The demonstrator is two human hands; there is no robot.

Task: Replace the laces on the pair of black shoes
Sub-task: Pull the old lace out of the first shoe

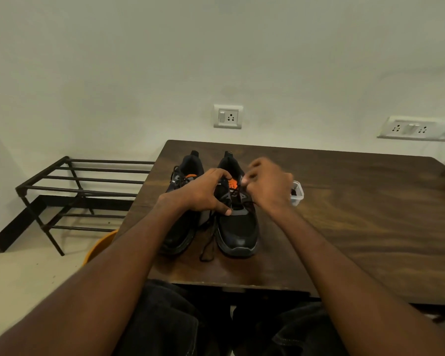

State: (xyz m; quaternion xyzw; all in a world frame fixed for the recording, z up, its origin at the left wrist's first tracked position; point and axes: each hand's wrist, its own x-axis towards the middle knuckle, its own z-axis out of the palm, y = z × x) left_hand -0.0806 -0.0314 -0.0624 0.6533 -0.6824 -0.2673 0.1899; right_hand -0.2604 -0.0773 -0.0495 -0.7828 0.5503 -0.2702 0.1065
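The pair of black shoes (pixel 211 201) stands near the surface's (pixel 357 214) left edge, toes toward the person. The left hand (pixel 203 192) grips the right-side shoe (pixel 238 227); the right hand (pixel 267 185) pinches its lace (pixel 243 195), blurred. A sharp tug could snag an eyelet or knock the small clear container (pixel 297 194) just beside it, which holds something dark, perhaps laces.

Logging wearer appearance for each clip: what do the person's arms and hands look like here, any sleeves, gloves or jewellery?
Both forearms are bare up to the frame edge, no sleeves showing. The left hand and right hand wear no gloves; no watch, ring or band is visible. The right hand is motion-blurred.
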